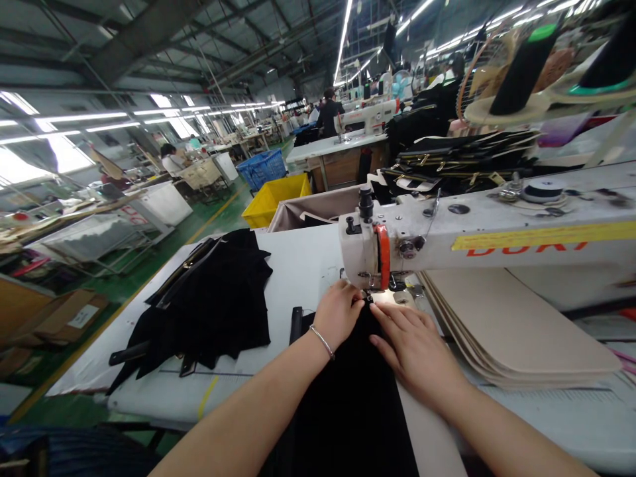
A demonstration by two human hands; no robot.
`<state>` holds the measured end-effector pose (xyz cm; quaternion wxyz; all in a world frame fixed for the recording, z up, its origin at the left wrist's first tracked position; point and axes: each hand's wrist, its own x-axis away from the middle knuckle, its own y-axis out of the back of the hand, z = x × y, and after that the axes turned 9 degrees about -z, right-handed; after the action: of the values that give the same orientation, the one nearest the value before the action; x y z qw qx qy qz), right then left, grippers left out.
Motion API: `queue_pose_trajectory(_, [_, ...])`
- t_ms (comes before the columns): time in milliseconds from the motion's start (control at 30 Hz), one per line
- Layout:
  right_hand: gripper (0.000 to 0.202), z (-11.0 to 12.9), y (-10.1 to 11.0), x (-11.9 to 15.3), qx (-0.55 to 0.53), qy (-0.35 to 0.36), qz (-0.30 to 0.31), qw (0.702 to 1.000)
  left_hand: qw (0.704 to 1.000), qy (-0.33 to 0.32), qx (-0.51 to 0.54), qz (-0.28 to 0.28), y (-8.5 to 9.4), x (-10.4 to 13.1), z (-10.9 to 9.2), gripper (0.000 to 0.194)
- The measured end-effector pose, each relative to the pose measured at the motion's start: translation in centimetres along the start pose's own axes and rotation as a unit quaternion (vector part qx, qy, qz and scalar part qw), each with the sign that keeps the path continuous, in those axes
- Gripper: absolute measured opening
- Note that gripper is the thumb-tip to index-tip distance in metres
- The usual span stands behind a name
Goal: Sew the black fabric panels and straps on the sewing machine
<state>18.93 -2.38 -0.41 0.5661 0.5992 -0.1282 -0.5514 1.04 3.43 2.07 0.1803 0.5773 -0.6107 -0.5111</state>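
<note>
Black fabric (355,397) runs from the sewing machine (365,248) down over the table's front edge, with a beige strip along its right side. My left hand (339,311), with a bracelet on the wrist, pinches the fabric's upper end just below the needle area. Close beside it, my right hand (410,344) lies with fingers extended over the fabric's right edge, the fingertips near the presser foot. The needle itself is too small to make out.
Black pieces with zippers (213,305) are piled on the table's left. Beige panels (507,324) lie under the machine arm. Beyond the table are a yellow crate (275,199), a blue basket (262,169) and more zippered pieces (457,159). People sit farther back.
</note>
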Motion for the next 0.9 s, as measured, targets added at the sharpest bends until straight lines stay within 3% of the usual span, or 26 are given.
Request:
queue_pose_trajectory(133, [0.041,-0.1,0.1,0.1,-0.006,0.001,0.003,1.000,0.992,-0.113,-0.009,0.056,1.3,1.8,-0.8,0.016])
queue_pose_trajectory(200, [0.041,-0.2,0.1,0.1,-0.009,0.001,0.005,1.000,0.989,-0.134,-0.008,0.069,1.6,2.5,-0.6,0.023])
queue_pose_trajectory(667, [0.045,0.0,0.1,0.1,0.007,0.000,0.013,1.000,0.989,-0.134,-0.006,0.064,1.0,2.6,0.6,0.030])
queue_pose_trajectory(767, [0.044,0.6,0.6,1.1,0.006,-0.003,0.016,1.000,0.987,-0.130,-0.009,0.097,2.4,3.5,0.0,0.032])
queue_pose_trajectory(900, [0.040,2.2,2.3,5.6,-0.026,0.019,0.005,0.999,0.955,-0.205,0.056,0.206,5.7,8.0,-2.2,0.037])
